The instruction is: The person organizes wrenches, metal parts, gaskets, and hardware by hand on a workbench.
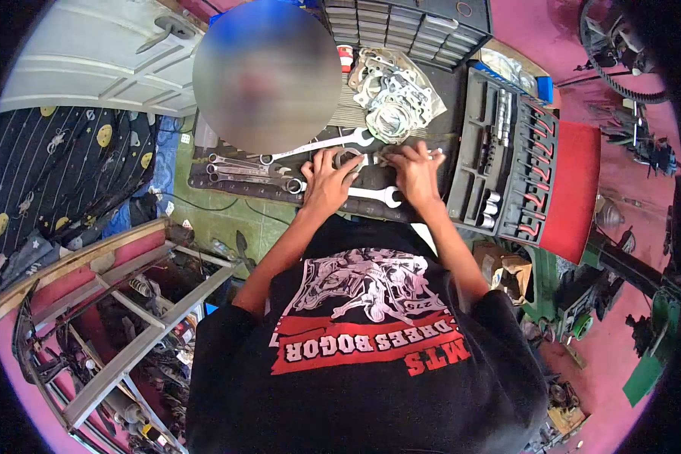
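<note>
My left hand (327,180) rests at the table's near side, its thumb and fingers closed round a grey metal part with a ring-shaped end (345,157). A shiny shank runs from that ring toward my right hand (414,172). The right fingers are bent together at the part's other end, and a small white tip (436,153) sticks out beside them. Just below the hands lies a large combination wrench (374,194), passing by my left wrist. Another long wrench (321,144) lies beyond my left hand, and several smaller wrenches (242,171) lie to its left.
A bag of metal gaskets (395,94) lies beyond my hands. On the right stands an open socket set case (473,129) with a red lid (571,193). Small-drawer cabinets (401,30) rise behind. A blurred patch hides the upper middle. A metal frame (140,333) stands lower left.
</note>
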A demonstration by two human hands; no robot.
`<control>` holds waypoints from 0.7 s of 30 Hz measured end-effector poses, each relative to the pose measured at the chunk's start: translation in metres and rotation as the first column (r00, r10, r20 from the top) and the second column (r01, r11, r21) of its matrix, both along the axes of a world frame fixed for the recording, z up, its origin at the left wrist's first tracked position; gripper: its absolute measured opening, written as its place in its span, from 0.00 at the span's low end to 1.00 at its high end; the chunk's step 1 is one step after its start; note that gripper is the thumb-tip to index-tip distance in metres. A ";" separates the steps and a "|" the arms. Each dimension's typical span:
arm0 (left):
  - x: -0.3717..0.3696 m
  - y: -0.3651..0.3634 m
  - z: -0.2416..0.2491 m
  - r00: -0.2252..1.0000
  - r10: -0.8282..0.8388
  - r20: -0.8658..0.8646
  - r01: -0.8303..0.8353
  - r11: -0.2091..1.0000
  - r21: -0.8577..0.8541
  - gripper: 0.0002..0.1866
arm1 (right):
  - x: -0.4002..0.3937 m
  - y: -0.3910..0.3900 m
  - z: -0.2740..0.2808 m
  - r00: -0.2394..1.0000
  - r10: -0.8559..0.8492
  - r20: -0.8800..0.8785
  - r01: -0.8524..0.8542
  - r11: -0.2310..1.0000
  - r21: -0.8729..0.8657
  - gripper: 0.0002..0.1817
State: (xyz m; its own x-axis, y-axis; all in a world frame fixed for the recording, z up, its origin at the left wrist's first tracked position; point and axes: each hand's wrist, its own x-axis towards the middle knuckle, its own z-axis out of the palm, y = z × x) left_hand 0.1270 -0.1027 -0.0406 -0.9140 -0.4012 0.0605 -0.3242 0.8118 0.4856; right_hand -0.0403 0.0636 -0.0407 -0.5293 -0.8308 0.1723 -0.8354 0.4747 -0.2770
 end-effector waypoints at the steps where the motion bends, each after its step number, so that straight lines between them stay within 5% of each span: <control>1: 0.000 0.000 0.001 1.000 -0.003 -0.005 0.003 1.000 0.003 0.24 | -0.005 0.008 0.003 1.000 -0.021 -0.015 0.020 1.000 -0.020 0.17; 8: 0.000 -0.001 -0.001 0.999 -0.022 -0.024 0.023 1.000 0.004 0.24 | -0.004 0.012 0.000 0.997 -0.071 0.009 0.071 0.996 -0.054 0.17; 11: 0.000 -0.001 -0.004 0.999 -0.025 -0.036 0.025 1.000 -0.005 0.22 | 0.007 -0.009 0.003 0.992 0.080 0.098 -0.073 0.994 -0.078 0.21; 17: 0.000 -0.002 -0.009 0.999 -0.015 -0.050 0.014 1.000 -0.021 0.18 | 0.011 -0.031 -0.006 0.979 0.081 0.189 -0.047 0.983 -0.175 0.20; 21: 0.001 0.001 -0.004 0.999 -0.016 -0.045 0.014 0.999 -0.049 0.18 | 0.008 -0.016 -0.008 0.989 0.094 0.116 -0.084 0.993 -0.088 0.21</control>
State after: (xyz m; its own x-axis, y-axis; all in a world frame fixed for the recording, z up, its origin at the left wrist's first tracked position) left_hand 0.1275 -0.1021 -0.0445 -0.9156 -0.3832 0.1215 -0.2904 0.8394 0.4594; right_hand -0.0323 0.0480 -0.0488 -0.4749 -0.8610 0.1821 -0.8318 0.3717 -0.4123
